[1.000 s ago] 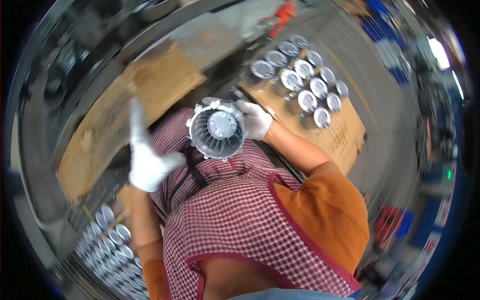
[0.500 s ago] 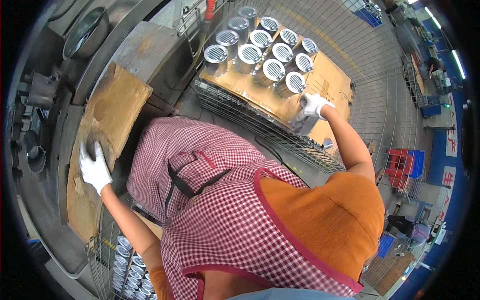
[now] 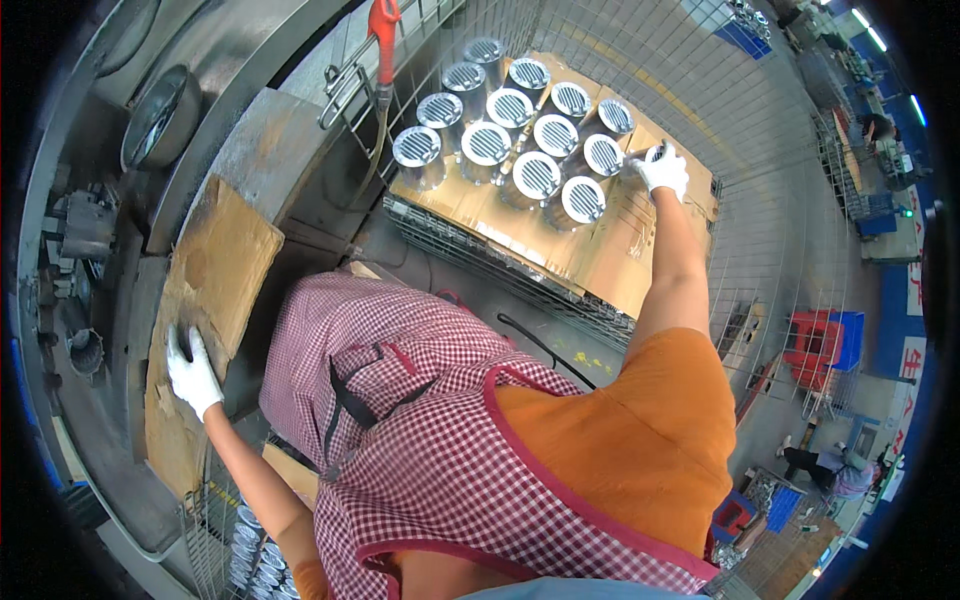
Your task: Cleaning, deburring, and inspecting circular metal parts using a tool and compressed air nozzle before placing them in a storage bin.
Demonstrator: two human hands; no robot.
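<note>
My right hand [image 3: 666, 173], in a white glove, is stretched out to the far right of a cardboard-covered stack. Its fingers are closed round a shiny metal cylinder [image 3: 633, 168], largely hidden by the hand. Beside it, several metal cylinders with slotted round tops [image 3: 534, 175] stand upright in rows on the cardboard sheet [image 3: 610, 255]. Over on the left, my left hand [image 3: 194, 376], also gloved, rests with fingers apart on a worn piece of cardboard [image 3: 222, 270] along the metal bench.
A wire mesh cage [image 3: 740, 240] surrounds the stack. An air gun with a red handle [image 3: 383, 35] hangs at the bench's far end. More slotted metal parts [image 3: 250, 550] lie in a wire basket at lower left. A metal bowl [image 3: 163, 118] sits behind the bench. Another person [image 3: 835, 470] is far right.
My right hand has carried the metal cylinder away from the stack's near edge to the far right of the rows. My left hand stays on the cardboard.
</note>
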